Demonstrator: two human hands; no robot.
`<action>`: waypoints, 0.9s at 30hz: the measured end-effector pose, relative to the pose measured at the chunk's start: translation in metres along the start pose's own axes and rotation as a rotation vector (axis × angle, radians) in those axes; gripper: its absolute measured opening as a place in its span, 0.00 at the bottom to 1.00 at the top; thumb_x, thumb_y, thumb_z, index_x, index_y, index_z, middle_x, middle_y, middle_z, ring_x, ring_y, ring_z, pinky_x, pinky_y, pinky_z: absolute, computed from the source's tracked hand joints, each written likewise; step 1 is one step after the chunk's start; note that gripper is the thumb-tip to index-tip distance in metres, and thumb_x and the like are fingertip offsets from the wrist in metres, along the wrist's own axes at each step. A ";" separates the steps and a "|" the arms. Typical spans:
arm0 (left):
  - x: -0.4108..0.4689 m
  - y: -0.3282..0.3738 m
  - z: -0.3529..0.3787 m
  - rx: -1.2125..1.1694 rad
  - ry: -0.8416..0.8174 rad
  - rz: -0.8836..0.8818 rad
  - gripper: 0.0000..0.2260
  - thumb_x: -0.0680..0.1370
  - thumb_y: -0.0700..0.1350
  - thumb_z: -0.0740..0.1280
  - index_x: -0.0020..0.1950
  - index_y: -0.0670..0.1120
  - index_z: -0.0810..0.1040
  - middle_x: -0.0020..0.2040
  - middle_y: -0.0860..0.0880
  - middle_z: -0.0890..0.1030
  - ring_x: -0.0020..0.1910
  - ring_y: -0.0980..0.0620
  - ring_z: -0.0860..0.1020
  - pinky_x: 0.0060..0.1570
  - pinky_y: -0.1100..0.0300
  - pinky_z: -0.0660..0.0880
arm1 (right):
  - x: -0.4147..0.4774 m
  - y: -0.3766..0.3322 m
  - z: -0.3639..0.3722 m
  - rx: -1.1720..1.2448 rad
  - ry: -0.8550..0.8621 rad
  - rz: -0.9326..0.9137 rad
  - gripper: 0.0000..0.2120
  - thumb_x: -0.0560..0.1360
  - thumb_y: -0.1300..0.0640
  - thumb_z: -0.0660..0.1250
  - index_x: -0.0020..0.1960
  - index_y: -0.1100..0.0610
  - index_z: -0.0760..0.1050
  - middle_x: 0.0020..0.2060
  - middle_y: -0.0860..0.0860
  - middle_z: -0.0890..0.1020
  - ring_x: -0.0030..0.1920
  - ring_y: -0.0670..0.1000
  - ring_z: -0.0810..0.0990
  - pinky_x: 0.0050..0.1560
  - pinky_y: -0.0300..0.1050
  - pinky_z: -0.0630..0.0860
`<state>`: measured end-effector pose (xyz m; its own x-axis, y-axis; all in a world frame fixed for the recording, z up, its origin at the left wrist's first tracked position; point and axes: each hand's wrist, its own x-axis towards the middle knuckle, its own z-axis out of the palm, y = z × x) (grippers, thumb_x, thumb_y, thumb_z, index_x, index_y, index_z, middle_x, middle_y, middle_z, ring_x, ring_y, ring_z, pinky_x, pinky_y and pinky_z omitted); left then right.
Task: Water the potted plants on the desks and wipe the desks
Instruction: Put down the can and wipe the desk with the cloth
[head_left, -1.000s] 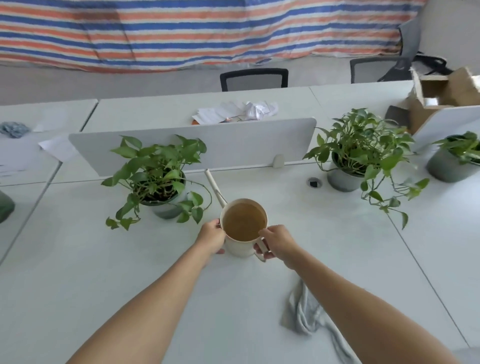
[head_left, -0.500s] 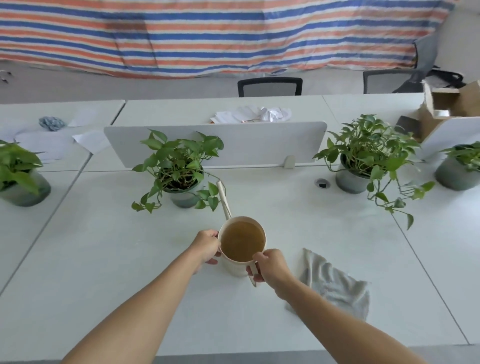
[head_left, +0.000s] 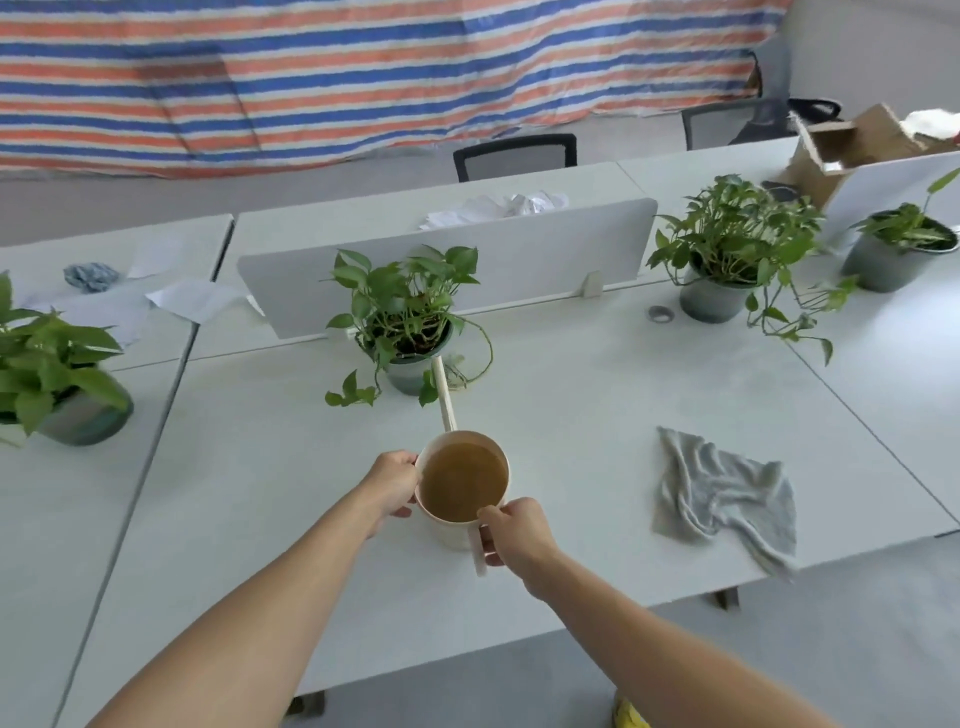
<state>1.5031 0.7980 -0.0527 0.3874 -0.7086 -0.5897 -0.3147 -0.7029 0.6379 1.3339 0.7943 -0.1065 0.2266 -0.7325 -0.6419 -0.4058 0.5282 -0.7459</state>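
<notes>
A cream watering can (head_left: 451, 531) full of brownish water is held over the white desk (head_left: 571, 415). My right hand (head_left: 514, 530) grips its handle. My left hand (head_left: 392, 483) holds the can's left side at the rim. The long spout points away from me towards a potted plant (head_left: 410, 322) in a grey pot by the divider. A crumpled grey cloth (head_left: 722, 493) lies on the desk to the right. Three more potted plants stand around: one at the far left (head_left: 47, 374), one at the back right (head_left: 727, 260), one at the far right (head_left: 901, 244).
A white divider panel (head_left: 519, 249) runs behind the middle plant, with crumpled papers (head_left: 498, 208) beyond it. A cardboard box (head_left: 852, 150) sits at the back right. Two office chairs (head_left: 514, 156) stand behind the desks. A cable hole (head_left: 661, 313) lies near the back right plant.
The view has pulled back and shifted: the can and both hands sit nearer the desk's front edge, farther from the middle plant. The cloth now lies fully in view at the right.
</notes>
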 end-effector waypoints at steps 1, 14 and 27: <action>0.000 -0.005 -0.008 0.001 0.002 0.004 0.12 0.82 0.39 0.54 0.57 0.47 0.76 0.50 0.46 0.79 0.51 0.45 0.77 0.49 0.51 0.76 | -0.003 -0.001 0.011 0.002 -0.002 0.004 0.14 0.75 0.57 0.62 0.49 0.67 0.78 0.46 0.62 0.85 0.41 0.59 0.85 0.45 0.55 0.83; 0.002 -0.051 -0.069 0.066 0.153 0.012 0.13 0.80 0.39 0.59 0.63 0.42 0.75 0.60 0.43 0.78 0.55 0.44 0.75 0.55 0.51 0.74 | -0.024 -0.016 0.090 0.000 -0.076 0.021 0.14 0.78 0.56 0.63 0.54 0.67 0.78 0.47 0.58 0.85 0.46 0.57 0.86 0.41 0.47 0.82; -0.001 0.039 0.045 0.385 0.200 0.420 0.16 0.80 0.42 0.59 0.67 0.44 0.73 0.66 0.46 0.75 0.64 0.46 0.73 0.63 0.52 0.71 | 0.010 0.042 -0.128 -0.657 0.401 -0.035 0.20 0.81 0.54 0.60 0.71 0.56 0.71 0.67 0.55 0.77 0.67 0.57 0.75 0.61 0.47 0.71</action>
<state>1.4514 0.7680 -0.0497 0.3060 -0.9313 -0.1977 -0.7529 -0.3638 0.5485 1.2060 0.7540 -0.1218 -0.0389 -0.9099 -0.4129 -0.8755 0.2302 -0.4249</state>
